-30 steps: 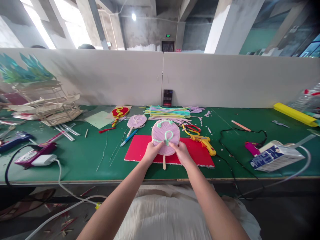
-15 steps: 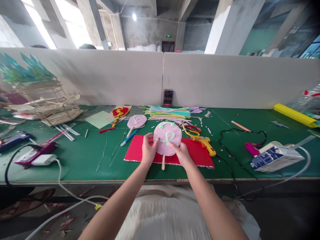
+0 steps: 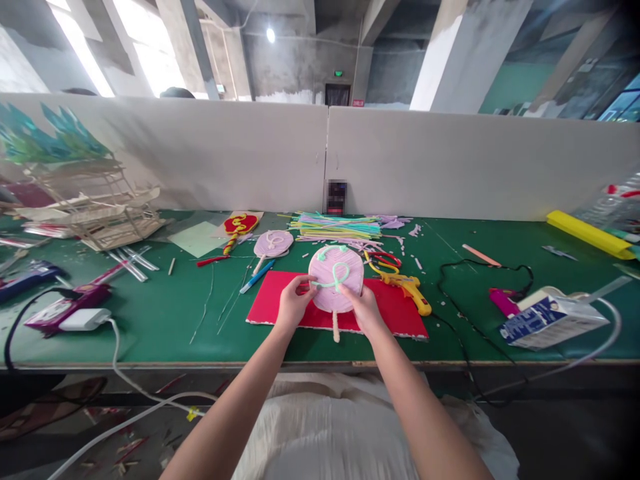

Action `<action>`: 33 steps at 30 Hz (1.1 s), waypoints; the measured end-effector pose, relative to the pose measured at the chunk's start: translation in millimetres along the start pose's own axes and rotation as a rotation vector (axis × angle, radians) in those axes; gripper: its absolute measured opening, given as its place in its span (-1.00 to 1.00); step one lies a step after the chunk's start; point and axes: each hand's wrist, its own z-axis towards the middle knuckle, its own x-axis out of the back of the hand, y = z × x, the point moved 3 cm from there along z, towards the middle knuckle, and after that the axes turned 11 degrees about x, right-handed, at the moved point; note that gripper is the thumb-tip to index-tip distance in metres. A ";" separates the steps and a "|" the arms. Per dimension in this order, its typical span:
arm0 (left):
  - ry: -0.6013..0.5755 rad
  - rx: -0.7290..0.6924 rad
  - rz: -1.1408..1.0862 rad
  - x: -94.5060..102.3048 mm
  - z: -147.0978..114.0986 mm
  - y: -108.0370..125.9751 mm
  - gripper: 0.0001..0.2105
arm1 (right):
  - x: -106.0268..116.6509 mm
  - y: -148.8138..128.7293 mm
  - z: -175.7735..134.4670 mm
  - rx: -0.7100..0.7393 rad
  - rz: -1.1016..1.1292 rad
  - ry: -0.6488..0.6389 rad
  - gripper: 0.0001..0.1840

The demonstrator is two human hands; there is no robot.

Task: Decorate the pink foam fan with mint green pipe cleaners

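Observation:
Between my two hands is a round pink fan (image 3: pixel 327 267) with a short pale handle pointing toward me. A mint-green looped strip lies across its face, and small green bits sit near its top edge. My left hand (image 3: pixel 295 300) pinches the fan's left edge, thumb on the front. At the lower right, my right hand (image 3: pixel 365 308) grips the edge with its thumb near the green loop. The fan is held above a red board (image 3: pixel 270 300). Just behind it lie a second pink fan (image 3: pixel 273 244) and a blue pen (image 3: pixel 257 277).
Pipe cleaners (image 3: pixel 340 225) are heaped at the back, near a red and yellow fan (image 3: pixel 241 225). Scissors (image 3: pixel 387 261) and a yellow glue gun (image 3: pixel 413 290) lie right of the fan. A power strip (image 3: pixel 70 310) is left; a carton (image 3: pixel 555 320) stands right. Cords cross the table.
The fan has turned slightly in my hands, its handle swinging a little to the right. My left hand has shifted slightly left and down along the edge.

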 end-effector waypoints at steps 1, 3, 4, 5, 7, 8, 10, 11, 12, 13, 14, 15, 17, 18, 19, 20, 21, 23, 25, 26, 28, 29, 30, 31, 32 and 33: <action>-0.009 0.006 0.027 1.5 0.5 -0.7 -0.77 | -0.3 -0.8 -0.1 0.009 0.005 0.000 -0.52; 0.006 0.009 0.081 5.9 1.1 -0.8 -0.82 | -1.2 -2.4 -0.4 0.024 0.007 -0.007 -0.53; 0.013 0.004 0.103 8.1 1.3 -0.2 -0.85 | -1.7 -2.9 -0.6 0.029 0.010 -0.015 -0.54; 0.015 -0.001 0.121 10.0 1.4 0.9 -0.86 | -2.3 -3.3 -0.8 0.030 0.014 -0.023 -0.56; 0.028 -0.031 0.143 13.3 1.2 4.5 -0.88 | -3.0 -3.4 -1.2 0.027 0.018 -0.034 -0.58; 0.042 -0.060 0.150 14.7 1.2 7.0 -0.89 | -3.1 -3.4 -1.3 0.024 0.016 -0.037 -0.59; 0.081 -0.121 0.149 17.2 1.8 12.2 -0.89 | -3.2 -3.4 -1.6 0.021 0.002 -0.046 -0.60; 0.096 -0.139 0.136 18.4 2.7 14.3 -0.88 | -3.2 -3.4 -1.8 0.022 -0.007 -0.058 -0.60; 0.102 -0.139 0.107 19.3 4.0 15.8 -0.86 | -3.3 -3.6 -2.0 0.025 -0.018 -0.072 -0.61; 0.096 -0.126 0.062 20.0 5.8 16.7 -0.85 | -3.4 -3.9 -2.2 0.030 -0.032 -0.087 -0.62; 0.083 -0.102 0.005 20.6 7.7 17.1 -0.83 | -3.3 -4.2 -2.4 0.036 -0.048 -0.099 -0.63; 0.064 -0.079 -0.057 20.9 9.7 17.4 -0.81 | -3.1 -4.4 -2.6 0.041 -0.067 -0.106 -0.64; 0.028 -0.029 -0.167 20.5 13.0 17.2 -0.79 | -2.9 -4.9 -3.0 0.046 -0.100 -0.114 -0.65; 0.016 -0.004 -0.212 19.8 14.3 16.9 -0.78 | -2.9 -5.2 -3.3 0.046 -0.109 -0.118 -0.66; 0.009 0.019 -0.253 18.8 15.2 16.2 -0.77 | -3.1 -5.7 -3.5 0.047 -0.113 -0.122 -0.66; 0.009 0.043 -0.290 17.2 15.8 15.3 -0.75 | -3.5 -6.4 -3.8 0.048 -0.114 -0.128 -0.65; 0.015 0.067 -0.327 15.2 16.0 14.2 -0.73 | -3.9 -7.3 -4.2 0.051 -0.117 -0.134 -0.65; 0.037 0.110 -0.395 10.0 15.5 11.5 -0.69 | -4.9 -9.7 -4.9 0.058 -0.126 -0.141 -0.64; 0.054 0.131 -0.432 3.8 13.8 9.9 -0.68 | -5.7 -11.9 -5.6 0.060 -0.139 -0.144 -0.62; 0.070 0.128 -0.434 1.1 12.6 10.0 -0.68 | -6.0 -12.6 -5.8 0.060 -0.145 -0.144 -0.61; 0.131 0.091 -0.380 -2.0 9.7 12.2 -0.72 | -6.4 -13.1 -6.1 0.061 -0.152 -0.143 -0.61; 0.162 0.069 -0.337 -2.7 8.4 13.8 -0.73 | -6.5 -12.9 -6.1 0.061 -0.153 -0.143 -0.61; 0.192 0.044 -0.293 -2.8 7.4 15.6 -0.75 | -6.5 -12.6 -6.1 0.062 -0.153 -0.142 -0.62; 0.218 0.019 -0.247 -2.5 6.9 17.4 -0.77 | -6.6 -12.2 -6.0 0.060 -0.152 -0.141 -0.62; 0.240 -0.006 -0.205 -1.9 6.8 18.8 -0.78 | -6.8 -12.0 -6.0 0.056 -0.150 -0.144 -0.63; 0.256 -0.029 -0.164 -1.1 7.3 19.9 -0.80 | -7.2 -12.0 -6.0 0.053 -0.142 -0.146 -0.64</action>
